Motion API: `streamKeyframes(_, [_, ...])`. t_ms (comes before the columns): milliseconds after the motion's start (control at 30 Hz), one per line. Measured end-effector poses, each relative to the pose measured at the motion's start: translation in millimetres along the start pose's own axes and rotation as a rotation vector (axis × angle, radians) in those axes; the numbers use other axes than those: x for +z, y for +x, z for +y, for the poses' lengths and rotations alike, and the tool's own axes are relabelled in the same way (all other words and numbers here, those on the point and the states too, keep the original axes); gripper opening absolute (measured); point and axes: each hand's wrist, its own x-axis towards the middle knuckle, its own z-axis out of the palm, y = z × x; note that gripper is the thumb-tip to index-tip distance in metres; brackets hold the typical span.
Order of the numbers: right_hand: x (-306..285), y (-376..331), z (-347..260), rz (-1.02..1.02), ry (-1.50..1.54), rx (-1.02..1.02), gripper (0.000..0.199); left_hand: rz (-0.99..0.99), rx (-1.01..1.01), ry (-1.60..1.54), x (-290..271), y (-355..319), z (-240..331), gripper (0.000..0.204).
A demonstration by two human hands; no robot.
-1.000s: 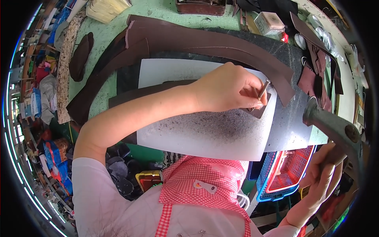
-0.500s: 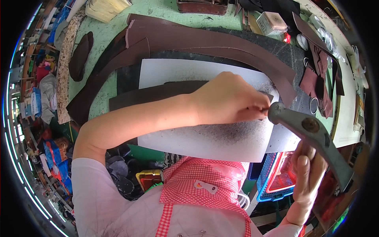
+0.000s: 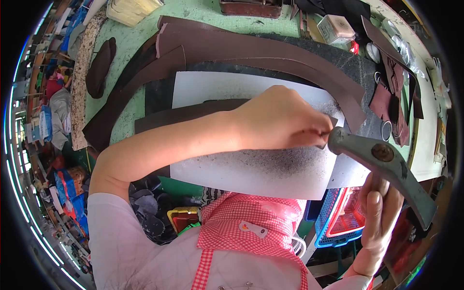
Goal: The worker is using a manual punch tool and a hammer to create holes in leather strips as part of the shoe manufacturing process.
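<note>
A worker in a pink checked apron (image 3: 241,224) bends over a green desk (image 3: 273,28), hands apart. The right hand (image 3: 379,217) is wrapped around the handle of a metal hammer (image 3: 392,157), held up at the lower right. The left hand (image 3: 285,121) curls over the right part of a dark strip (image 3: 183,116) lying on a speckled white sheet (image 3: 232,181); what its fingers grip, if anything, cannot be told. The strip's long axis runs left to right beneath the left forearm, putting the left hand nearer to it and the right hand off beyond the sheet's edge. The hammer's round face appears just right of the left fingertips; whether they touch is unclear. Brown leather pieces (image 3: 232,46) arc across the far side, while blue and red baskets (image 3: 328,220) sit below.
</note>
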Motion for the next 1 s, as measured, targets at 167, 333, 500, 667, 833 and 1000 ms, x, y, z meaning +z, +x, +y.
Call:
streamKeyframes(167, [-5, 3, -7, 0.222, 0.309, 0.042, 0.049, -0.061, -0.338, -0.619, -6, 7, -8, 0.015])
streamKeyframes(333, [-44, 16, 2, -0.152, 0.516, 0.119, 0.046, -0.099, -0.36, -0.702, -11, 8, -8, 0.016])
streamKeyframes(500, [-88, 37, 23, -0.661, 0.458, 0.204, 0.029, -0.082, -0.318, -0.653, -10, 6, -7, 0.015])
streamKeyframes(667, [-78, 64, 9, -1.094, 0.465, 0.222, 0.018, -0.021, -0.243, -0.382, -2, 1, 0, 0.014])
streamKeyframes(833, [8, 26, -27, 0.012, 0.038, -0.01, 0.034, -0.01, -0.016, -0.013, -4, -5, -1, 0.018])
streamKeyframes(1000, [5, 13, -11, 0.13, 0.362, 0.082, 0.045, -0.03, -0.232, -0.51, -7, -1, -10, 0.011])
